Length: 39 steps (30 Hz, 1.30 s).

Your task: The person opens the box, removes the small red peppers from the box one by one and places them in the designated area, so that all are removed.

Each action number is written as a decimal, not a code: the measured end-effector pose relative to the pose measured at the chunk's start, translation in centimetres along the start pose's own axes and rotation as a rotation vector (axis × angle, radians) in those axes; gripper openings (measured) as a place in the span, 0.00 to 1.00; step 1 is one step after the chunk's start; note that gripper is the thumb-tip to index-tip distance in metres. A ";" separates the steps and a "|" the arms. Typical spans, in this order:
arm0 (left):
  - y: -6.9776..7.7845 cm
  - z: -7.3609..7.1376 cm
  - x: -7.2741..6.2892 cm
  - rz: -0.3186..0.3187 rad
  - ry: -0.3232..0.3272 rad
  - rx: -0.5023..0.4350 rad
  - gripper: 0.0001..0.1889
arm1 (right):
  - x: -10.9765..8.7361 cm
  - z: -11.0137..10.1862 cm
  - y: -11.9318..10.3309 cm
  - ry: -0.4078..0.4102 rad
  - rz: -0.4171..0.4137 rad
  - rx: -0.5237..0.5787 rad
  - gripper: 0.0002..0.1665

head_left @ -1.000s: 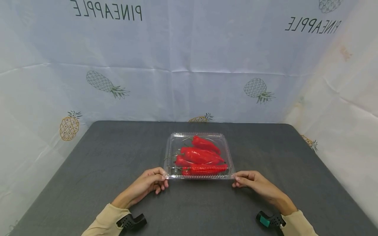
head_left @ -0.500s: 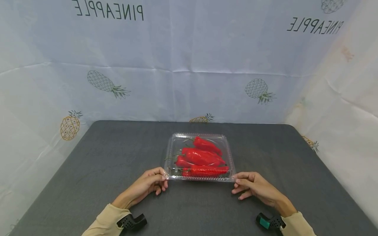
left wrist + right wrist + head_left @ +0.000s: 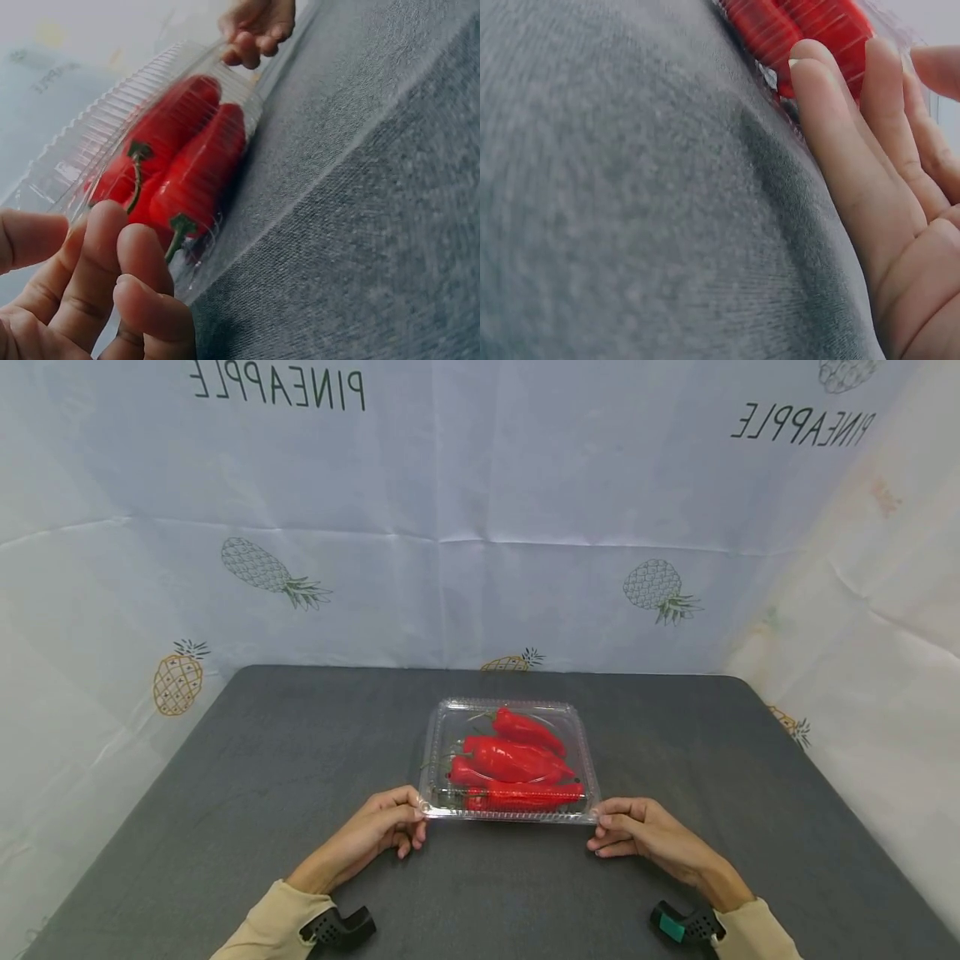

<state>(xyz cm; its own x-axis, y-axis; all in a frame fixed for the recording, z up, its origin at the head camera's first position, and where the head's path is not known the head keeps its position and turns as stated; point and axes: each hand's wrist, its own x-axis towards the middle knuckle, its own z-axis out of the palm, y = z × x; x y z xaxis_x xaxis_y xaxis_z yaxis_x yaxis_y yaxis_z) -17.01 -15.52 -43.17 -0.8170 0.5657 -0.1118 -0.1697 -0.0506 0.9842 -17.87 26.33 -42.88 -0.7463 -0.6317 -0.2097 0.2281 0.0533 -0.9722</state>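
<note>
A clear plastic clamshell box [image 3: 510, 816] with its lid down sits mid-table. Inside lie several red peppers [image 3: 513, 760] with green stems. At the box's near left corner, my left hand [image 3: 371, 831] pinches the rim between thumb and forefinger. My right hand [image 3: 652, 835] pinches the near right corner in the same way, its other fingers loose below. The left wrist view has the ridged lid [image 3: 82, 135] beyond the left hand's fingertips [image 3: 105, 217], with two pepper stems near them. In the right wrist view, fingers [image 3: 825, 97] partly hide the peppers [image 3: 829, 37].
The box rests on a dark grey table [image 3: 300, 735] with rounded far corners. Behind it hangs a pale cloth [image 3: 480, 485] printed with pineapples and reversed lettering. Each wrist wears a black camera mount [image 3: 337, 927] at a beige sleeve [image 3: 273, 922].
The lower fingers of my right hand have spread downward, then drawn partly back together. Both hands stay at the same corners of the box, and the head view has shifted slightly.
</note>
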 end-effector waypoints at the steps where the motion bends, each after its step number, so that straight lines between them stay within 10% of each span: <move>1: 0.0 0.0 0.0 0.004 0.000 0.003 0.06 | 0.0 0.0 0.0 -0.005 -0.012 0.002 0.13; 26: -0.2 -0.3 -0.1 -0.007 -0.005 -0.004 0.06 | 0.5 0.7 0.0 0.162 0.026 0.003 0.15; 39: -0.2 -0.5 -0.1 -0.042 0.017 -0.046 0.09 | 0.7 0.7 0.4 0.113 -0.010 0.060 0.11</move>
<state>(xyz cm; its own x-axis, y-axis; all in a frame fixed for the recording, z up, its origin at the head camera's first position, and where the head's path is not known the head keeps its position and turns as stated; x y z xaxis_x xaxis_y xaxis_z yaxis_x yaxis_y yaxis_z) -17.16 -15.94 -43.43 -0.8179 0.5539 -0.1559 -0.2292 -0.0651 0.9712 -17.84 25.33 -43.39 -0.8137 -0.5405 -0.2140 0.2551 -0.0012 -0.9669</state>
